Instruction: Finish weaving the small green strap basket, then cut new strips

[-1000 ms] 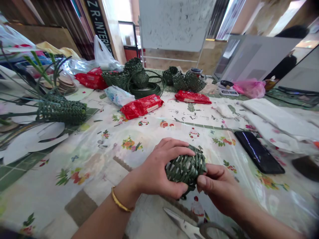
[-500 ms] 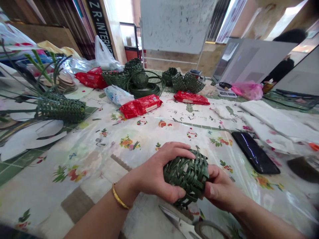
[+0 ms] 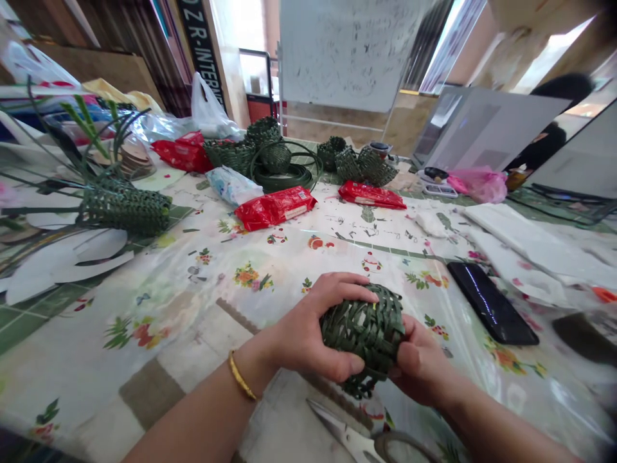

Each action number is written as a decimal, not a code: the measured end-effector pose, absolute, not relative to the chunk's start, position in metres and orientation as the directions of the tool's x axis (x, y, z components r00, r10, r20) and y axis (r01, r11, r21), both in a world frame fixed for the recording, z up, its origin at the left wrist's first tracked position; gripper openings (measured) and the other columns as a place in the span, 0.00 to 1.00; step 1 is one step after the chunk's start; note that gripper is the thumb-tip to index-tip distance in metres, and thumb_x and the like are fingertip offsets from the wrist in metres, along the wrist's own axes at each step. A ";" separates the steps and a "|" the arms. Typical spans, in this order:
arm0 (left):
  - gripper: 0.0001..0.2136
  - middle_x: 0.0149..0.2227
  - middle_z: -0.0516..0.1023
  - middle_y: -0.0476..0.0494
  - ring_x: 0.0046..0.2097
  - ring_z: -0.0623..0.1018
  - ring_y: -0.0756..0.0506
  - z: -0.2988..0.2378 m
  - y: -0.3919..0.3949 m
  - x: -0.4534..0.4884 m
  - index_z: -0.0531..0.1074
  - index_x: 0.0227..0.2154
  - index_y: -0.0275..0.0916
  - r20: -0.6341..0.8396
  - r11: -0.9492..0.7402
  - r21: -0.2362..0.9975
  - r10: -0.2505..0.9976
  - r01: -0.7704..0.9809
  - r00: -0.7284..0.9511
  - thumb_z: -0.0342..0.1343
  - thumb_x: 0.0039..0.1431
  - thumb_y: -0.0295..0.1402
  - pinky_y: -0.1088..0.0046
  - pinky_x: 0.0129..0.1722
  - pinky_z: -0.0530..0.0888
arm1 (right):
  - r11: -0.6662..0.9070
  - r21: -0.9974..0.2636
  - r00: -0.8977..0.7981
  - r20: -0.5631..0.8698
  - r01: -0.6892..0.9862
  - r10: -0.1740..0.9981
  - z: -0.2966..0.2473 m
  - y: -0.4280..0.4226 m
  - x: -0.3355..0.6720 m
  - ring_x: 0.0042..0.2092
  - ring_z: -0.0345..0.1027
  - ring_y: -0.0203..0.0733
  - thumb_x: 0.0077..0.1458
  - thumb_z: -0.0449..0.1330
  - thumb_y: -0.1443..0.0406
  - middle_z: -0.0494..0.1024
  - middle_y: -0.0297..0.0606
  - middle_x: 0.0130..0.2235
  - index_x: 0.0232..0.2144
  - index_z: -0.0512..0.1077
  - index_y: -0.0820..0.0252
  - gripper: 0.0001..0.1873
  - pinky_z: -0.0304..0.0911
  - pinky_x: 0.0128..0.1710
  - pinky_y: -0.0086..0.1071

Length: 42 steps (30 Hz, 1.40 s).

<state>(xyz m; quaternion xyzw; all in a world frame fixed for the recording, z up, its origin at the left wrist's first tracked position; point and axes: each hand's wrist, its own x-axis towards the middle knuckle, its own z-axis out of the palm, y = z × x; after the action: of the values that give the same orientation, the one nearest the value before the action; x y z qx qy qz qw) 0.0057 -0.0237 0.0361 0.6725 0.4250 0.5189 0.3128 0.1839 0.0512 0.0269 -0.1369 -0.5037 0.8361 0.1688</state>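
Left hand [image 3: 318, 328] and right hand [image 3: 421, 363] gripping woven basket [image 3: 362, 334], both grips closed round it, over worktop [image 3: 193, 308], scissors [image 3: 340, 434] just below. Weaving in progress; loose strip ends [image 3: 359, 388] underneath calling for tucking.

One left hand [image 3: 318, 328], one right hand [image 3: 424, 363], one woven green-strip form [image 3: 361, 337] lower middle; three red packets [image 3: 274, 209] upper middle; one smartphone [image 3: 491, 302] right.

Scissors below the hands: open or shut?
Shut. The steel blades of the scissors lie together in one narrow point, with no gap showing; the handle loops run off the bottom of the view.
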 end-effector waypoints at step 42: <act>0.22 0.46 0.76 0.40 0.48 0.73 0.43 0.011 0.004 -0.005 0.71 0.46 0.37 -0.164 0.086 0.939 0.963 -0.334 -0.214 0.64 0.47 0.34 0.70 0.42 0.71 | 0.427 -0.743 -0.696 -0.071 0.515 0.715 0.039 0.106 0.194 0.40 0.71 0.49 0.54 0.56 0.60 0.78 0.40 0.39 0.47 0.69 0.56 0.17 0.62 0.40 0.40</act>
<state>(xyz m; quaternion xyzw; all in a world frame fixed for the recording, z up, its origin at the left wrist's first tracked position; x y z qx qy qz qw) -0.0053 0.0035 0.0108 0.3151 0.4991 0.5983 0.5419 0.1935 0.1057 0.0387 -0.3682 -0.8348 0.3884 0.1288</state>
